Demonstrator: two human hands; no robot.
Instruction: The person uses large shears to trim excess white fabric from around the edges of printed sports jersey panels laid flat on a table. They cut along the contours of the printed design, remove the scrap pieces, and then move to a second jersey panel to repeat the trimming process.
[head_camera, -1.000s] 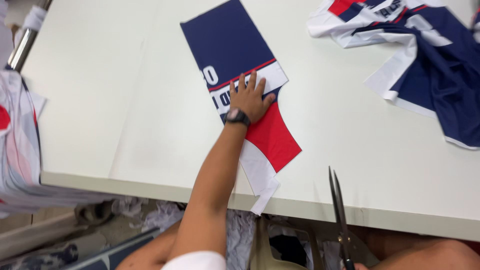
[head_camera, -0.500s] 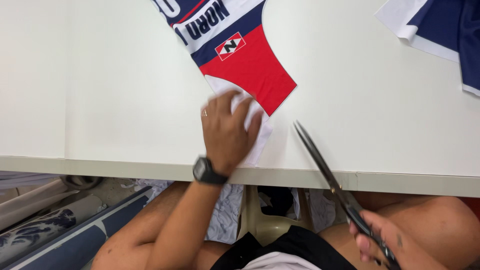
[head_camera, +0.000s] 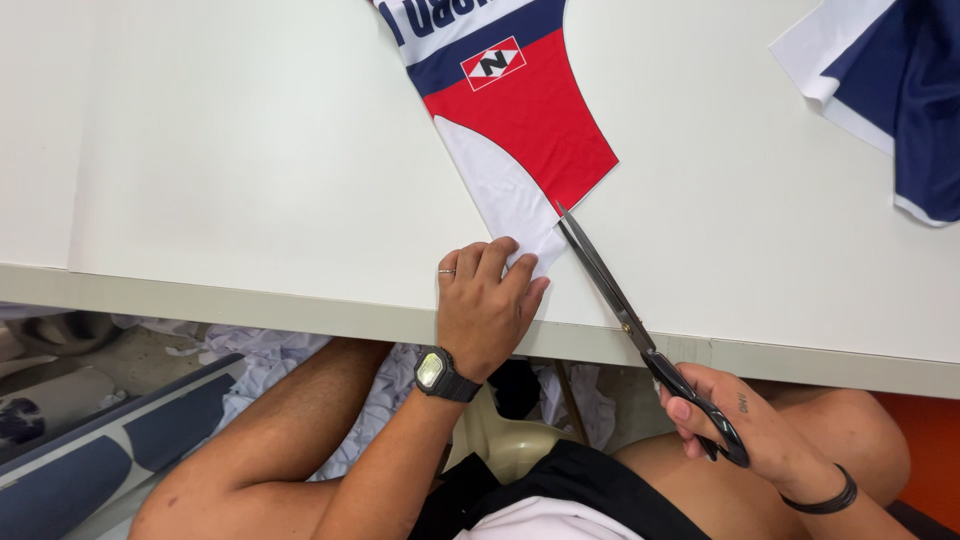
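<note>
A white table (head_camera: 250, 150) filled most of the view, its front edge running across the lower half. On it lay a printed fabric panel (head_camera: 520, 110) in red, white and navy, reaching from the table's far edge down toward the front edge, where its white end tapered to a narrow tip. At the table's far right corner sat a heap of navy and white fabric (head_camera: 900, 90), well apart from the panel. Below the front edge, white scraps (head_camera: 270, 360) lay on the floor beside a grey and navy board (head_camera: 120, 450).

The left hand (head_camera: 485, 310) rested at the front edge with fingers curled, pinning the panel's white tip flat against the table; a ring showed on one finger and a black watch (head_camera: 440, 372) sat on the wrist. The right hand (head_camera: 735, 425) hung below the table edge, closed through the handles of black scissors (head_camera: 640, 335). The blades were nearly together and slanted up across the front edge, their point touching the panel where the red met the white, just beside the left fingertips. A black band (head_camera: 830, 497) circled the right wrist.
</note>
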